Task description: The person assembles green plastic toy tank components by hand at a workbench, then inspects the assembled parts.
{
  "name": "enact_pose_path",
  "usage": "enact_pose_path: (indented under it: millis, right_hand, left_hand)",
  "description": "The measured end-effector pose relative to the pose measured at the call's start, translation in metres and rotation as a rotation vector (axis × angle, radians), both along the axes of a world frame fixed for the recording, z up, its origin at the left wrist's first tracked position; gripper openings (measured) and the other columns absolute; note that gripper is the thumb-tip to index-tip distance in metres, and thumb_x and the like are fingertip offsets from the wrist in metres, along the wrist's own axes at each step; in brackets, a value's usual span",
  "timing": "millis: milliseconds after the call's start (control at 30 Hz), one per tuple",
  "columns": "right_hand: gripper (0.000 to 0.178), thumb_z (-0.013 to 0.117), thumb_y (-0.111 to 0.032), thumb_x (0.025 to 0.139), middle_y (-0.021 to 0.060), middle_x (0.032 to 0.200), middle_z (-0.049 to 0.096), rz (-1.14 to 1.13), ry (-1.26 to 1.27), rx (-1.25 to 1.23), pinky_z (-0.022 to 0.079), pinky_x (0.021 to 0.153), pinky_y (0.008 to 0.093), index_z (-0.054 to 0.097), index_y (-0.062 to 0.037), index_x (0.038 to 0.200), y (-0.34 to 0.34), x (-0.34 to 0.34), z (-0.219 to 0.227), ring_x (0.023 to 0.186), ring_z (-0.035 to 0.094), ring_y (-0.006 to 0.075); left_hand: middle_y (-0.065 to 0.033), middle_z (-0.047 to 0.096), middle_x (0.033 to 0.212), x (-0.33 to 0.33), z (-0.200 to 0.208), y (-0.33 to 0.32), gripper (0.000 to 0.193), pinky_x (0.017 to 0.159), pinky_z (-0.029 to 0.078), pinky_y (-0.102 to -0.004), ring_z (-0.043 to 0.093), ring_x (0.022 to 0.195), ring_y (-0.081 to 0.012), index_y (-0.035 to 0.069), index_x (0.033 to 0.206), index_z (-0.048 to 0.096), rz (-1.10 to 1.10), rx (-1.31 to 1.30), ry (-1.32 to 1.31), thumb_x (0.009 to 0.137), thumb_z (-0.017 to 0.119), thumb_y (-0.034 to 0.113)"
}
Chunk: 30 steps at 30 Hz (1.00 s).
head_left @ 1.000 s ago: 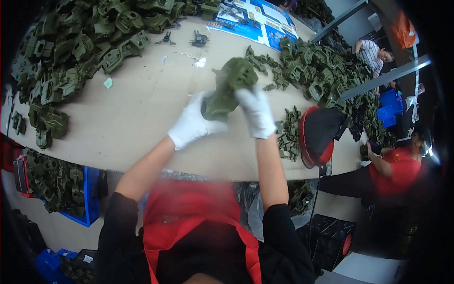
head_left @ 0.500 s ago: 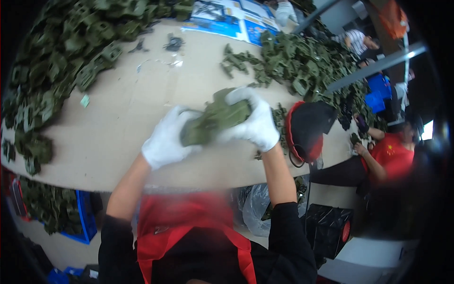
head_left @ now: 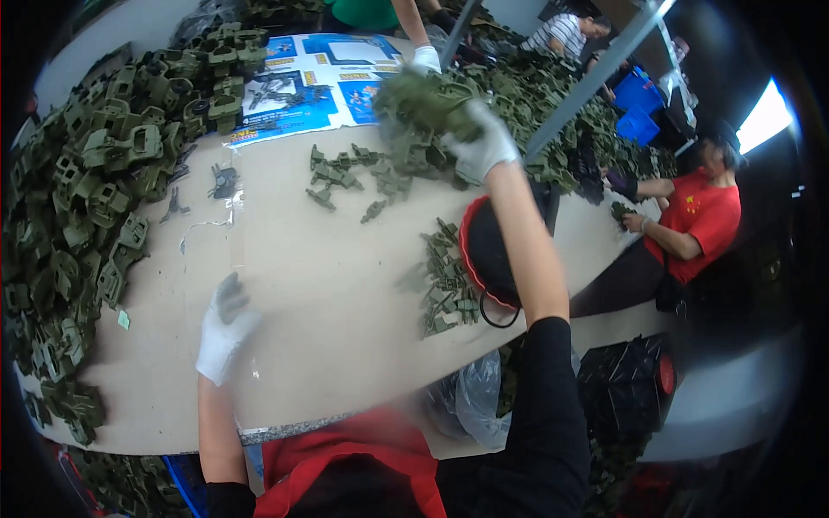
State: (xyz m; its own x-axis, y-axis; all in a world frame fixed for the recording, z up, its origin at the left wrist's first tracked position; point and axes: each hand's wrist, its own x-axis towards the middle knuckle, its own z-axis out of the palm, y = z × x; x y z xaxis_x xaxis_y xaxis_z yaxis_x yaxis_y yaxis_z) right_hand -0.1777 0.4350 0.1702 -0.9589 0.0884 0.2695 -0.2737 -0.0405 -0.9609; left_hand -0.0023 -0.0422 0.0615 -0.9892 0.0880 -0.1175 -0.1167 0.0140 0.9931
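My right hand (head_left: 485, 145), in a white glove, is stretched far out over the heap of olive-green plastic parts (head_left: 535, 112) at the back right. Its fingers are closed on an olive-green plastic toy vehicle part (head_left: 445, 110), smeared by motion. Low over the table at left is my left hand (head_left: 226, 332), also gloved, with fingers apart and nothing in it. Small green plastic pieces (head_left: 341, 168) lie between the hands, toward the back. More small green pieces (head_left: 447, 285) are scattered below my right forearm.
A large pile of green toy vehicle bodies (head_left: 112, 155) lines the table's left side. Printed blue-and-white cardboard (head_left: 345, 82) lies at the back. A black bag with red trim (head_left: 496, 250) sits under my right forearm. A metal bar (head_left: 596, 82) slants across the right. Other people work nearby.
My two hands were together around the green part in front of me. The right has carried it forward and right to the heap; the left has let go and moved left. The view has shifted.
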Motion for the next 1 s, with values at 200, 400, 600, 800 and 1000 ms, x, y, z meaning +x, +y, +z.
enact_pose_path:
  millis: [200, 400, 600, 800, 1000]
  right_hand:
    - [0.052, 0.048, -0.034, 0.094, 0.0179, 0.138, 0.051, -0.244, -0.086, -0.775, 0.031, 0.11, 0.0595, 0.046, 0.0012, 0.133, 0.077, -0.083, 0.069, 0.128, 0.045, 0.0394]
    - [0.037, 0.038, -0.029, 0.099, 0.01, 0.122, 0.057, -0.005, -0.1, -0.107, 0.037, 0.106, 0.0455, 0.059, -0.0118, 0.124, 0.04, -0.138, 0.019, 0.119, 0.051, 0.0306]
    - [0.071, 0.076, -0.03, 0.075, 0.0174, 0.122, 0.061, 0.499, 0.026, 0.845, 0.048, 0.093, 0.0364, 0.05, -0.0057, 0.136, -0.402, -0.028, -0.061, 0.109, 0.059, 0.0277]
    - [0.052, 0.071, -0.018, 0.071, 0.0122, 0.115, 0.061, 0.465, 0.858, 1.445, 0.044, 0.096, 0.0461, 0.06, -0.0151, 0.122, -0.574, 0.023, -0.06, 0.115, 0.057, 0.0297]
    - [0.023, 0.07, -0.013, 0.077, 0.0106, 0.088, 0.072, 0.404, 0.167, 1.082, 0.052, 0.077, 0.0384, 0.072, -0.0055, 0.099, -0.507, 0.001, -0.044, 0.085, 0.069, 0.0243]
  left_hand:
    - [-0.0151, 0.056, 0.126, -0.004, -0.007, -0.001, 0.065, 0.093, 0.05, -0.0366, 0.058, 0.113, -0.0252, 0.001, 0.131, 0.053, -0.008, -0.236, 0.037, 0.074, 0.078, 0.021]
    - [-0.0165, 0.057, 0.118, -0.011, -0.002, 0.009, 0.054, 0.091, 0.049, -0.0407, 0.06, 0.106, -0.0315, 0.007, 0.126, 0.057, -0.005, -0.549, 0.156, 0.08, 0.068, 0.033]
    - [-0.0185, 0.058, 0.115, 0.007, -0.011, 0.005, 0.047, 0.092, 0.047, -0.0434, 0.059, 0.106, -0.0357, 0.007, 0.121, 0.059, 0.067, -0.671, 0.206, 0.082, 0.061, 0.032]
    - [-0.0237, 0.063, 0.11, -0.005, -0.035, 0.013, 0.04, 0.091, 0.047, -0.0455, 0.06, 0.103, -0.0408, 0.002, 0.115, 0.062, 0.077, -0.502, 0.136, 0.082, 0.061, 0.024]
    - [-0.0208, 0.065, 0.108, -0.008, -0.024, -0.004, 0.032, 0.088, 0.049, -0.0407, 0.064, 0.098, -0.0345, 0.003, 0.115, 0.059, 0.611, -0.117, -0.021, 0.084, 0.059, 0.014]
